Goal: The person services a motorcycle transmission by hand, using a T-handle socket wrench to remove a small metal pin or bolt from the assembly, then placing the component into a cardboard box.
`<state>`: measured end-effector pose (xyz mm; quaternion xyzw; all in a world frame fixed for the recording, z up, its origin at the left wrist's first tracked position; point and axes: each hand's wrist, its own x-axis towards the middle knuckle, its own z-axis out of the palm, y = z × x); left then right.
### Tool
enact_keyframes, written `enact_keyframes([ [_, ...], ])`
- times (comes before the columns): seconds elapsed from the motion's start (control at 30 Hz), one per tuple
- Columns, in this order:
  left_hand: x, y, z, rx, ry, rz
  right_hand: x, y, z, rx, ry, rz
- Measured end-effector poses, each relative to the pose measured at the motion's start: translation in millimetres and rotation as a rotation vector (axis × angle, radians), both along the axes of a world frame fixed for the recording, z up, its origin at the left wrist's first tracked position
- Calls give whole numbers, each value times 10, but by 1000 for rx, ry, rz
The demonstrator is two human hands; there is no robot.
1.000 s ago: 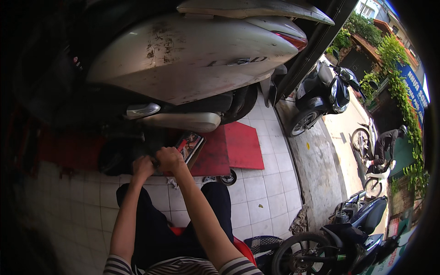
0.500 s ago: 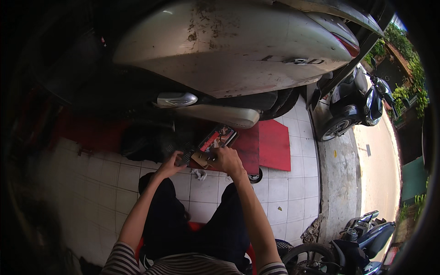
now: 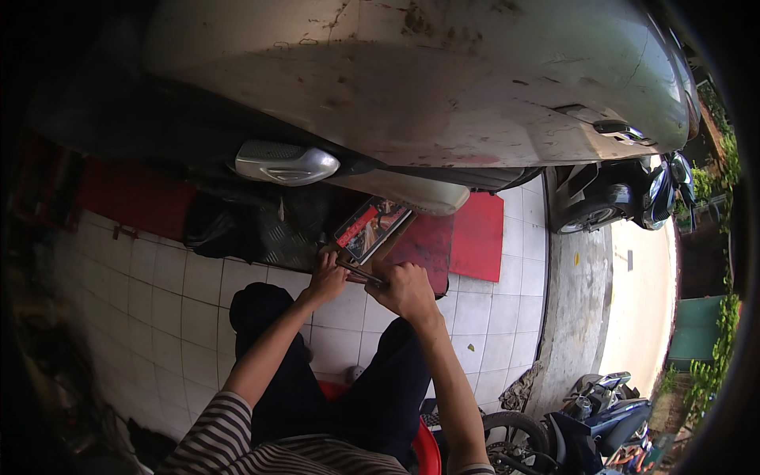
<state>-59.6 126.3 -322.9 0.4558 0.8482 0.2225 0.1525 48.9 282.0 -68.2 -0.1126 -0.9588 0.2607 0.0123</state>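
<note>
My right hand is closed round one end of a thin metal rod-shaped tool; its exact kind is too small to tell. My left hand is closed at the tool's other end, so it spans the gap between both hands. Just beyond them lies a box with a red and dark printed picture. Brown cardboard shows along the box's near right side. Both hands are above the near edge of a red platform, below the silver scooter.
The scooter's silver footrest and pale lower cover overhang the work area. A black bag-like bundle lies left on the platform, beside a dark patterned metal plate. Parked motorbikes stand at right. I sit on a red stool.
My view has shifted closer to the scooter. The brown piece near my right hand is no longer in its grip; a thin metal tool now runs between my hands, which are held level.
</note>
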Motion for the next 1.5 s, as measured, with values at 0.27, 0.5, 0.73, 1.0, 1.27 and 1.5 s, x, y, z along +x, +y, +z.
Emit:
enact_keyframes([
  [0.27,33,-28,207,246,20,122,123,1,-79,-24,-13,2],
  [0.5,-110,-48,-211,282,-105,256,54,-104,14,-18,-18,-45],
  [0.73,-44,-11,164,-4,167,317,87,-167,-24,2,-15,-73],
  [1.0,38,-45,523,510,-203,688,48,-250,-61,53,36,-55],
  [1.27,907,-780,1734,668,-723,567,542,-284,-21,-66,-12,-219],
  [1.5,1062,-1465,2781,780,-364,424,2401,-943,312,-828,624,-697],
])
